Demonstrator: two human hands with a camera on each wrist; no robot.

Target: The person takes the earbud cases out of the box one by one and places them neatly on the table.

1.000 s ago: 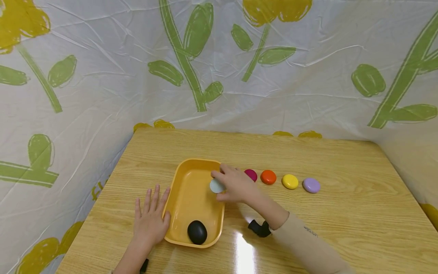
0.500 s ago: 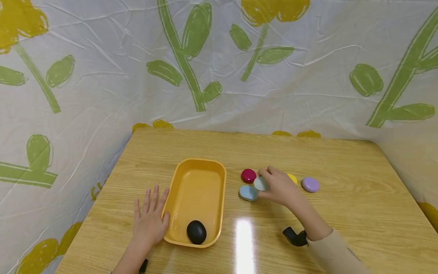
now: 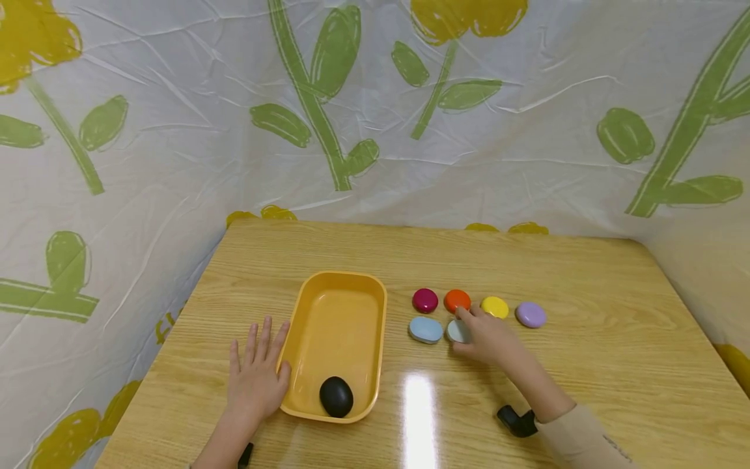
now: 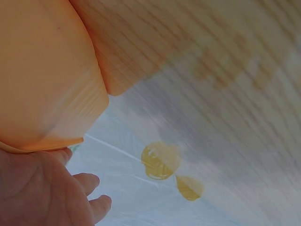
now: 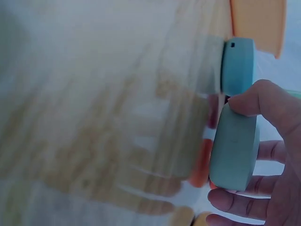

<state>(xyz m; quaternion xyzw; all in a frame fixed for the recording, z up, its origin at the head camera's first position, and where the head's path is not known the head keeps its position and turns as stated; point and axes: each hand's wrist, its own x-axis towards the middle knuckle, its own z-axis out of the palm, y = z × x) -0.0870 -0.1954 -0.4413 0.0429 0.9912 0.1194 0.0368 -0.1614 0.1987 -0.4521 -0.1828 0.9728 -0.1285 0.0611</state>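
Note:
My right hand [image 3: 491, 339] pinches a pale grey-green oval piece [image 3: 457, 331] at or just above the tabletop. Thumb and fingers show on opposite ends of it in the right wrist view. Left of it lies a light blue oval piece [image 3: 426, 330]. Behind these two sit round crimson [image 3: 425, 300], orange [image 3: 457, 300], yellow [image 3: 495, 307] and lilac [image 3: 530, 314] discs in a row. My left hand [image 3: 256, 381] lies with fingers straight and spread, its thumb side against the yellow-orange tray [image 3: 334, 326]. A smooth black oval piece [image 3: 336, 397] rests in the tray's near end.
All of this stands on a wood-grain table [image 3: 609, 365]. A flower-printed cloth [image 3: 527, 143] hangs behind and at both sides. A black strap-like part [image 3: 517, 421] shows by the right wrist.
From over the tray's right rim, my right hand has carried the grey-green piece rightward, to beside the light blue one. My left hand and the tray have stayed in place.

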